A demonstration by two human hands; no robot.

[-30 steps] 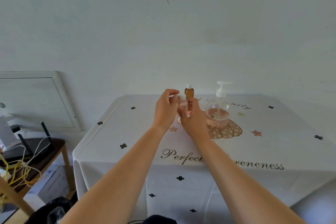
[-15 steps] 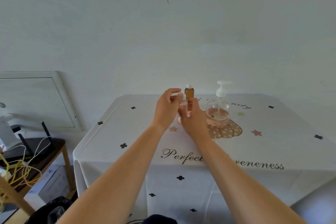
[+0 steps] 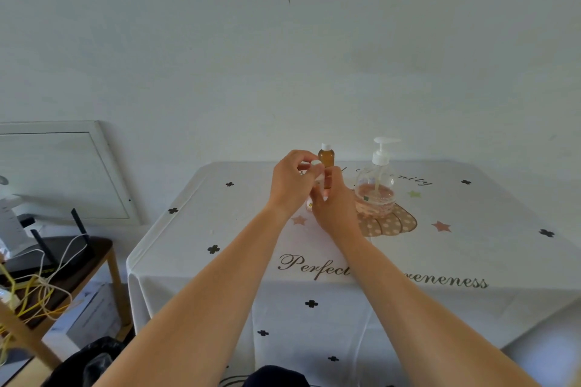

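Left hand [image 3: 294,181] pinches the cap [image 3: 315,163], right hand [image 3: 336,201] curls round the small bottle [image 3: 319,181]; a slipped twist could spill it or knock the amber bottle [image 3: 326,158] just beyond.

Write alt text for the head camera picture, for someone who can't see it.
The right hand grips a small clear bottle at a white-clothed table while the left hand pinches its white cap. Behind them stand an amber bottle and a pump dispenser holding pinkish liquid.

The tablecloth [image 3: 220,217] reads "Perfect" and, partly covered, "eneness".
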